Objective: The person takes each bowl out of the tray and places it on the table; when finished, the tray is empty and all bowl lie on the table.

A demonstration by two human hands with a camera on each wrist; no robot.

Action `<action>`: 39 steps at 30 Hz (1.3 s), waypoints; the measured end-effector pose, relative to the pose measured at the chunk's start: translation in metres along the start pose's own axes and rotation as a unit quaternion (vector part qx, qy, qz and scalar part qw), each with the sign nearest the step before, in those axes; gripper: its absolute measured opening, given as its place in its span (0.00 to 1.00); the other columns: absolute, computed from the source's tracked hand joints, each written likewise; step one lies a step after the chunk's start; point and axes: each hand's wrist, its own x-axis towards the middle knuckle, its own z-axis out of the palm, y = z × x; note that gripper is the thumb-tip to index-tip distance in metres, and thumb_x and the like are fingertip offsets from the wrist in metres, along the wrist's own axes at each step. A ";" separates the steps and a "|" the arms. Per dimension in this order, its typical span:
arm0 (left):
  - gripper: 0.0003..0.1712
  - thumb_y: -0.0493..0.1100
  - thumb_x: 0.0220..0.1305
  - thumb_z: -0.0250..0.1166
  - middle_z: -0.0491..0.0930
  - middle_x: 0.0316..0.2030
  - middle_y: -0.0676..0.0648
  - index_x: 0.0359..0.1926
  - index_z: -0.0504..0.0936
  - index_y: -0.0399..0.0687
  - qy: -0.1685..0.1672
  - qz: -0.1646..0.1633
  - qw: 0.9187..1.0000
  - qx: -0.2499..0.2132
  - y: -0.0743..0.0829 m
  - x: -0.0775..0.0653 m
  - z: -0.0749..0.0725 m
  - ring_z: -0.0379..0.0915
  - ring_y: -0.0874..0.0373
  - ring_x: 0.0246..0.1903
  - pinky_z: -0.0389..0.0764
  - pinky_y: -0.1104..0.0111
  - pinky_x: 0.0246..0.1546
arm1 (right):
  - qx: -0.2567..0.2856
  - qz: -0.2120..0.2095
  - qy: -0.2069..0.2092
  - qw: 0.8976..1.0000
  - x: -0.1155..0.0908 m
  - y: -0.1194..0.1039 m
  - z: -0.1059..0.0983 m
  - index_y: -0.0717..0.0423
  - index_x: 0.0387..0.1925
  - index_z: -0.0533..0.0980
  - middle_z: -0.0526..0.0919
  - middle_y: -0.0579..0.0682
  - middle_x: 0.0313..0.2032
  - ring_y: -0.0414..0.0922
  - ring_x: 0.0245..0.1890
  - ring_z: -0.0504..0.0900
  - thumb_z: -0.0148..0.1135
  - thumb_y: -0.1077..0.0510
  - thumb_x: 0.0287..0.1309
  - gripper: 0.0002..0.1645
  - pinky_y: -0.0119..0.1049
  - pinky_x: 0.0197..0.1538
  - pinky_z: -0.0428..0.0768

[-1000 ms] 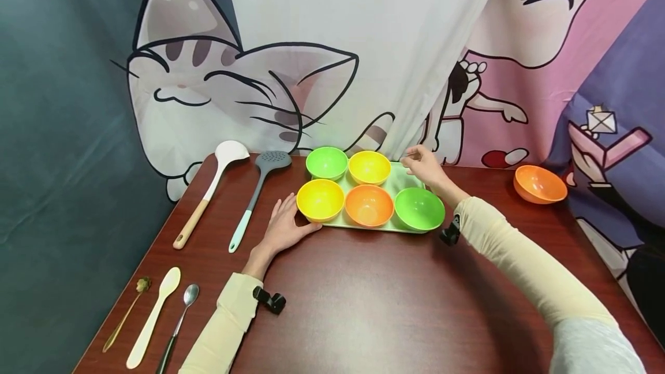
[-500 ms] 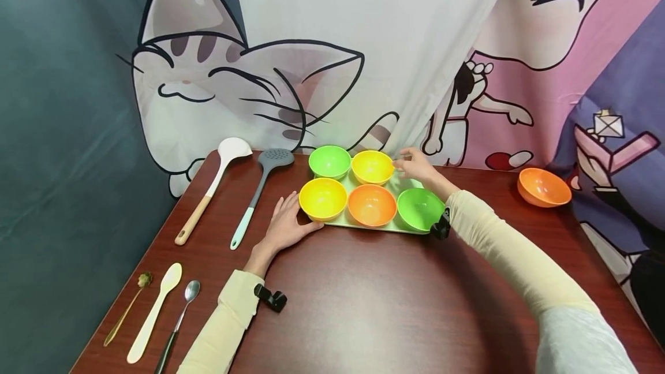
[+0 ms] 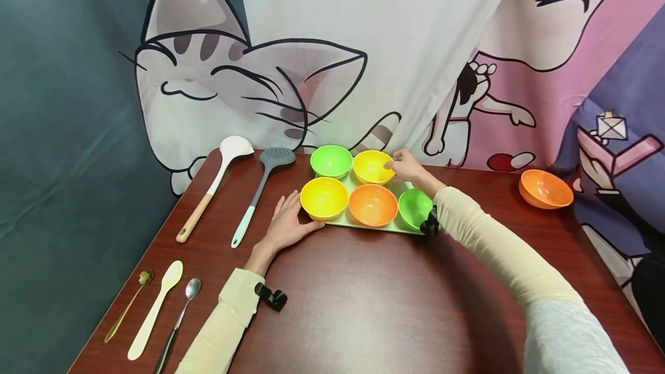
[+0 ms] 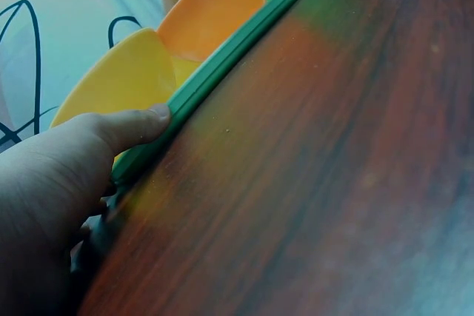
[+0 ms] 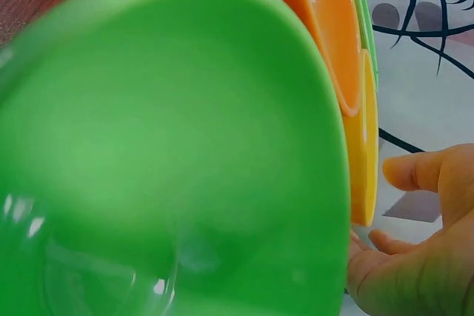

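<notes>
Bowls stand on a pale green tray (image 3: pixel 353 223): light green (image 3: pixel 331 161) and yellow (image 3: pixel 368 167) at the back; yellow (image 3: pixel 324 198), orange (image 3: pixel 373 205) and green (image 3: pixel 413 208) in front. At the tray's front left corner rests my left hand (image 3: pixel 283 229), its thumb (image 4: pixel 141 128) on the edge and its other fingers spread along the side. My right hand (image 3: pixel 410 169) reaches to the right rim of the back yellow bowl, fingertips over it. In the right wrist view, a gap shows between thumb and fingers; the near green bowl partly hides them.
Another orange bowl (image 3: pixel 545 189) sits at the table's right. A white ladle (image 3: pixel 220 175) and a grey slotted turner (image 3: pixel 265 180) lie left of the tray. Nearer lie a small gold spoon (image 3: pixel 127 310), a cream spoon (image 3: pixel 156 310) and a black-handled spoon (image 3: pixel 179 319). A curtain hangs behind.
My right hand has moved left from above the tray's back right to the back yellow bowl's rim. My left hand stays at the tray's corner. The view has shifted slightly.
</notes>
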 end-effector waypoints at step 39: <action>0.58 0.71 0.55 0.67 0.59 0.76 0.45 0.78 0.54 0.53 0.001 0.002 1.000 0.003 0.001 0.000 0.001 0.45 0.49 0.78 0.38 0.48 0.78 | 0.040 -0.044 0.083 0.995 -0.015 -0.010 -0.026 0.67 0.61 0.70 0.73 0.63 0.55 0.49 0.43 0.80 0.45 0.65 0.63 0.25 0.39 0.40 0.88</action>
